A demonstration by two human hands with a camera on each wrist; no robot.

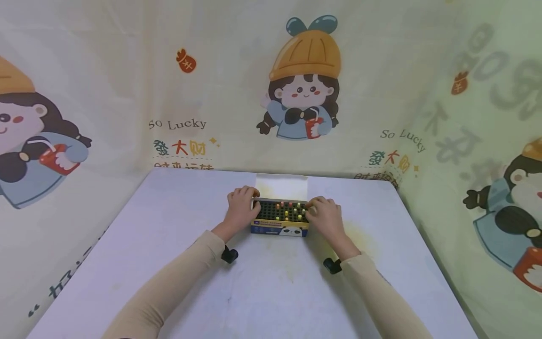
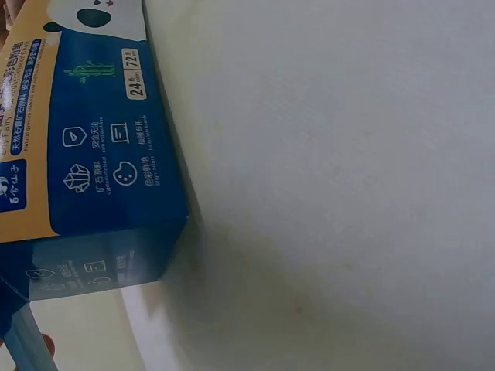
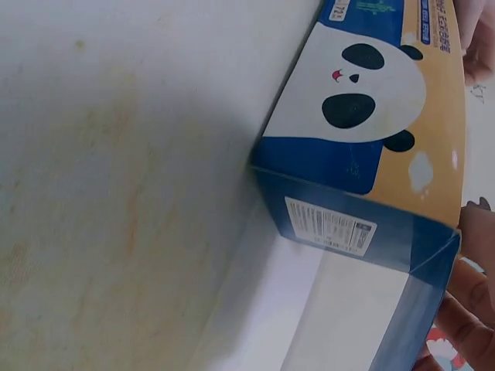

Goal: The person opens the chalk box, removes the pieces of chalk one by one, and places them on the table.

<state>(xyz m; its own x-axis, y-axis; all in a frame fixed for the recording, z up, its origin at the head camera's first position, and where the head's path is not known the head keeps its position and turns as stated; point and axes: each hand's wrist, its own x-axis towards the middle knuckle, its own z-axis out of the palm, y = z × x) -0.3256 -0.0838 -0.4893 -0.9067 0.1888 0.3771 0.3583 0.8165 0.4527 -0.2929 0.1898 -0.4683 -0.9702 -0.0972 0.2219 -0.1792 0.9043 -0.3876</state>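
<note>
A blue and yellow chalk box (image 1: 279,230) with a panda face on its front sits on the table. Its top is uncovered, and coloured chalk sticks (image 1: 286,213) stand in part of a black, holed insert (image 1: 266,210). My left hand (image 1: 242,207) grips the box's left end, thumb on the near side at the top edge. At the opposite end, my right hand (image 1: 326,215) holds the upper right edge, its fingers (image 3: 464,313) curled by the blue side flap (image 3: 414,317). Only a fingertip (image 2: 48,345) of the left hand shows beyond a flap in the left wrist view.
A white sheet-like flap (image 1: 281,186) lies behind the box, near the table's far edge. Printed cloth (image 1: 228,94) hangs along the back and sides of the white table (image 1: 271,292). Black wrist cameras (image 1: 230,254) hang below both sleeves.
</note>
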